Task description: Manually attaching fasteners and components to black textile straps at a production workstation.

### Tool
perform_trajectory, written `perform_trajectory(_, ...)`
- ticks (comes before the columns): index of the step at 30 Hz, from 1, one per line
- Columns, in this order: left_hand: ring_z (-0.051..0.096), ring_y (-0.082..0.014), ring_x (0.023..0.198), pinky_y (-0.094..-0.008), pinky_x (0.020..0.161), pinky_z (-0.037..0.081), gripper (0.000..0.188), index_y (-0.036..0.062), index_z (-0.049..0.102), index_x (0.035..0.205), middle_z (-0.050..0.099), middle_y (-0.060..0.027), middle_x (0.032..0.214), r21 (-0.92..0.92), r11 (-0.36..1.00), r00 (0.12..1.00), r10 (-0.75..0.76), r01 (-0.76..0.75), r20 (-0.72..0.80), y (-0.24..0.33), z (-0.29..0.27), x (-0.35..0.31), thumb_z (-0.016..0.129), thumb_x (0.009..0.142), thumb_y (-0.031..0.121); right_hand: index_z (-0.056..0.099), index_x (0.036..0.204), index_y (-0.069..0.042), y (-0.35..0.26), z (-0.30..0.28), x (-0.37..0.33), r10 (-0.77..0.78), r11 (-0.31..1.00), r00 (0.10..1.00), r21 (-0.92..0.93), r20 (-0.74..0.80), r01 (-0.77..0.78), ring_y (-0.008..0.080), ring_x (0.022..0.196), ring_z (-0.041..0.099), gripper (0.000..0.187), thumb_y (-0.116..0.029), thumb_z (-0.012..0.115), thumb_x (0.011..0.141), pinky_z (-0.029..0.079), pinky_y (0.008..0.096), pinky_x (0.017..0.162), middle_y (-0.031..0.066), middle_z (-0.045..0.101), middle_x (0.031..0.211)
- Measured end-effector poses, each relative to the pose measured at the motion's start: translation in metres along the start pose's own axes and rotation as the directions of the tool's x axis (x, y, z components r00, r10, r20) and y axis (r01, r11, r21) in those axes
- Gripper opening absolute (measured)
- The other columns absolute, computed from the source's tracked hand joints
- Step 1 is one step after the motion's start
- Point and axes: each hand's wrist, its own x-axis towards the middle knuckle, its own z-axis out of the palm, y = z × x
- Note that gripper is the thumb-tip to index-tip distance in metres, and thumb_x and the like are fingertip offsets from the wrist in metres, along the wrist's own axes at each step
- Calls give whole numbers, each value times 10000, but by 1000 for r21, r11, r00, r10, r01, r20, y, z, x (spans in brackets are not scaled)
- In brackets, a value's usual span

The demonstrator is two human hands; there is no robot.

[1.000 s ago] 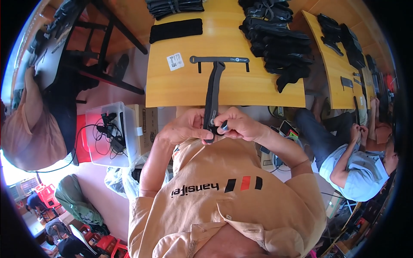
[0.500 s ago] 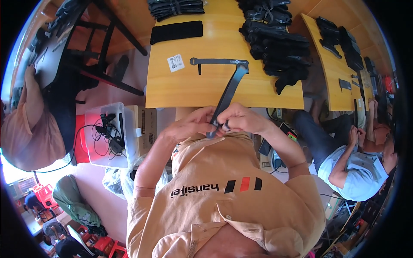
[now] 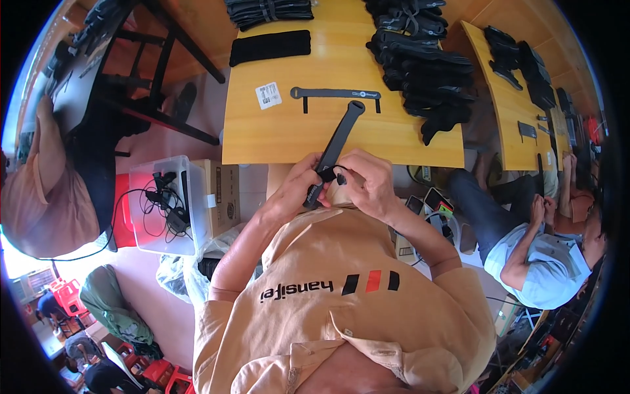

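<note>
My left hand and my right hand meet at the near edge of the yellow wooden table. Together they grip the near end of a long dark grey strap that slants up and to the right across the table edge. The fingers of my right hand pinch a small black part at that end. A second grey strap with two short tabs lies flat across the table just beyond. A small white label card lies to its left.
A pile of black straps fills the table's far right, another bundle and a flat black pad lie at the far edge. A clear box of cables and a cardboard box stand left. Seated people are left and right.
The strap I hold has swung from pointing straight away to leaning right. My hands have stayed together at its near end, close to my chest.
</note>
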Motion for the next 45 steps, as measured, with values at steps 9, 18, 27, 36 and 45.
perform_trajectory(9,511,-135,702,-276,647,492,411,-23,405,1203,486,-83,836,-49,992,990,108,-113,-90,-9,8,1,387,804,75,606,826,-7,5,18,-7,-124,959,991,-251,40,130,234,598,579,112,41,637,729,452,305,534,100,571,728)
perform_trajectory(18,455,-112,648,-254,608,458,462,-19,342,1276,454,-51,787,-113,991,978,94,-74,184,8,6,-12,354,821,58,654,799,2,10,-7,16,405,873,914,284,30,-396,42,500,508,101,-73,597,834,383,198,429,0,565,584)
perform_trajectory(27,436,-107,581,-252,559,448,486,-32,354,1273,450,-41,741,-57,998,963,43,-28,267,16,-9,-47,410,811,107,660,766,-29,40,-105,89,409,908,863,226,-297,-353,21,405,400,134,-133,607,831,287,174,370,-36,463,496)
perform_trajectory(36,478,-121,545,-275,514,468,498,-66,369,1239,468,-55,709,-151,988,931,83,-31,355,17,-30,-84,478,823,184,641,802,-21,63,-195,174,307,948,609,293,-731,-127,52,393,359,119,-138,640,823,267,197,374,-39,402,486)
perform_trajectory(45,534,-146,601,-267,621,495,333,-24,444,1159,537,-57,747,-173,923,836,217,-344,-504,3,-67,-36,475,890,169,660,913,-21,10,-200,150,52,987,918,158,-393,11,46,489,455,174,-180,614,860,363,175,444,-24,499,584)
